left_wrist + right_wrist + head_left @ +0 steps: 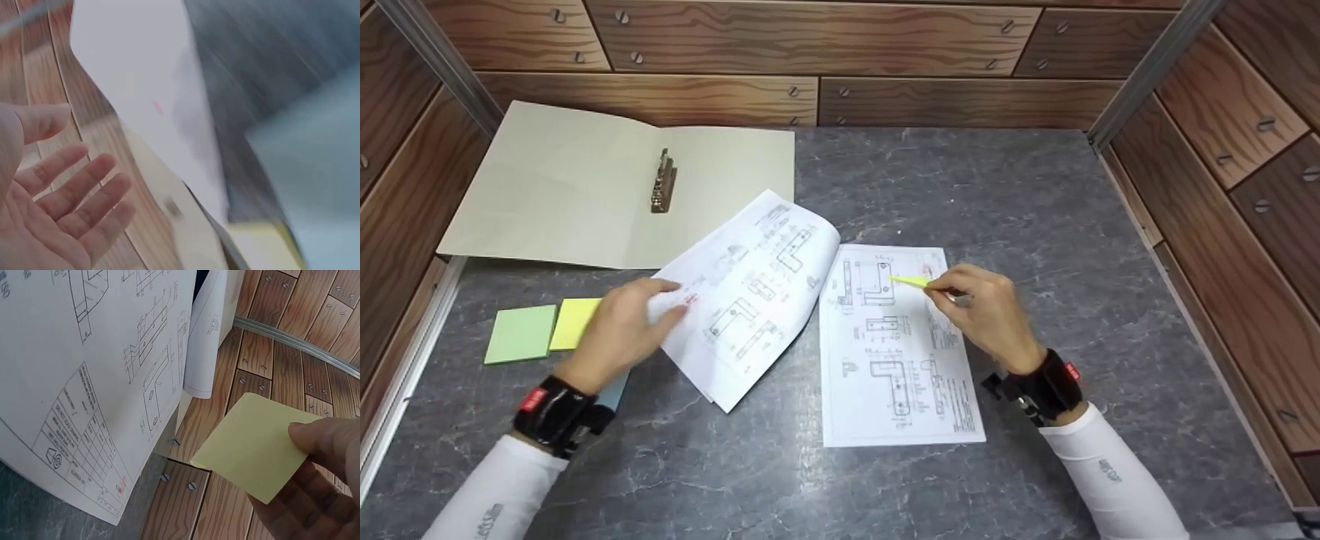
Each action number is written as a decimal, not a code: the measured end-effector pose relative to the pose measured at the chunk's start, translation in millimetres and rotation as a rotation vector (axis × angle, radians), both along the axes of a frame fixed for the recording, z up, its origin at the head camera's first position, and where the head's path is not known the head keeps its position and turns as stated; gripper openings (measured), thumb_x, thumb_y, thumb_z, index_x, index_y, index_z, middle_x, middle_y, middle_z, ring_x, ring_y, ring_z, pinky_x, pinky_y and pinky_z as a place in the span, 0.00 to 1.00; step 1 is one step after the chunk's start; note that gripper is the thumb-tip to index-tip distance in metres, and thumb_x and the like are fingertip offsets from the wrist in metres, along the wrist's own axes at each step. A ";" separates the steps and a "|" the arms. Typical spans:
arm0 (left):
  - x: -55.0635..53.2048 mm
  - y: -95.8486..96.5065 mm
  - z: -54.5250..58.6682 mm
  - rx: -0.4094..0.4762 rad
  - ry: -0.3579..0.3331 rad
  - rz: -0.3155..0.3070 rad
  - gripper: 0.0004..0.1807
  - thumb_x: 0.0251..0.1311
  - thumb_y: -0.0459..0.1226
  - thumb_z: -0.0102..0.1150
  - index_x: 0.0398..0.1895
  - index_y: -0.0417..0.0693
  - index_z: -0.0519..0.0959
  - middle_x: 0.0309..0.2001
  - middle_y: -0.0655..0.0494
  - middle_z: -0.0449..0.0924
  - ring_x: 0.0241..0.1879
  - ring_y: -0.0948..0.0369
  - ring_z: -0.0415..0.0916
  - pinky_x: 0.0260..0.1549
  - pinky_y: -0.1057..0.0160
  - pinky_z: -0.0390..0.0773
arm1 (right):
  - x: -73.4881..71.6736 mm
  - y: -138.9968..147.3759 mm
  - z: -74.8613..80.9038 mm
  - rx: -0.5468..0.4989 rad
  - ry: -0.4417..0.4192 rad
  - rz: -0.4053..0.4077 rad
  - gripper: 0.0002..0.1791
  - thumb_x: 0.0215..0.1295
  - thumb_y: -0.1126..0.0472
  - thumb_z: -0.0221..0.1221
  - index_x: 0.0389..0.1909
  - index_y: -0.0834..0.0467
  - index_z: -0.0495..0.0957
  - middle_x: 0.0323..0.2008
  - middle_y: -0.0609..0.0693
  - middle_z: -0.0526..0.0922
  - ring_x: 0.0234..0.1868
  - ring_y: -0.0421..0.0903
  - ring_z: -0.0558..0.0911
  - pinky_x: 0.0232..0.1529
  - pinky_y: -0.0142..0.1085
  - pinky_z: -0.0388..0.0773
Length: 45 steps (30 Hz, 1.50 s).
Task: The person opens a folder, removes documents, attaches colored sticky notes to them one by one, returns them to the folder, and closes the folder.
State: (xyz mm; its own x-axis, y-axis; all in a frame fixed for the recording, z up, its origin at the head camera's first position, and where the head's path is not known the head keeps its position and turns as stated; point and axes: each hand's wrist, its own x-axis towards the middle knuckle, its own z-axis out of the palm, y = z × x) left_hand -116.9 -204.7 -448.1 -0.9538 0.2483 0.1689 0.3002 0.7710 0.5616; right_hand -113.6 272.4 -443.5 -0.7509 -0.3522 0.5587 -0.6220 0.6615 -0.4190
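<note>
Left hand (613, 330) is holding fingers apart, right hand (986, 315) is pinching yellow note (256, 444); marking drawing (911, 345) is seemingly needing careful placing.

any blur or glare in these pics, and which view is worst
Left wrist view: worst, the raised sheet and tabletop smeared, though the left hand is fairly clear; head view: mostly sharp, with a pale glare patch on the tabletop near the bottom; right wrist view: yellow note and printed drawing look crisp.

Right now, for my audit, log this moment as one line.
left hand: near raised page; right hand: pinching yellow sticky note; folder: open
</note>
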 end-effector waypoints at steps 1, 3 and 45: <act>1.4 9.4 0.4 -0.005 0.006 -0.025 0.21 0.65 0.37 0.68 0.57 0.33 0.81 0.56 0.35 0.82 0.58 0.38 0.79 0.59 0.38 0.76 | -1.4 0.1 -0.2 0.003 0.000 -0.003 0.07 0.59 0.71 0.73 0.36 0.58 0.89 0.34 0.49 0.86 0.35 0.42 0.86 0.37 0.38 0.87; 4.6 27.2 0.4 -0.029 0.017 -0.079 0.22 0.65 0.38 0.69 0.58 0.34 0.81 0.58 0.36 0.82 0.60 0.39 0.78 0.62 0.40 0.75 | -4.1 0.4 -0.9 0.012 -0.003 -0.010 0.07 0.58 0.72 0.73 0.35 0.58 0.89 0.34 0.50 0.87 0.35 0.43 0.87 0.38 0.37 0.88; 27.0 187.7 -30.6 -0.546 0.041 -0.634 0.47 0.56 0.66 0.68 0.76 0.54 0.71 0.76 0.35 0.62 0.74 0.37 0.61 0.71 0.37 0.63 | -52.4 4.4 -22.1 0.272 0.019 -0.096 0.09 0.61 0.73 0.68 0.41 0.59 0.89 0.39 0.54 0.91 0.31 0.51 0.88 0.29 0.48 0.84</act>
State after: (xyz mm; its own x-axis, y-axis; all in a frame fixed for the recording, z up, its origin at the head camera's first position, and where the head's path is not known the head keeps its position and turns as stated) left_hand -90.0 -17.0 -478.7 -0.6017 0.7925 -0.0992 0.7805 0.6098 0.1376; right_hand -166.0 276.8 -465.6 -0.7784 -0.4186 0.4678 -0.5569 0.8044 -0.2068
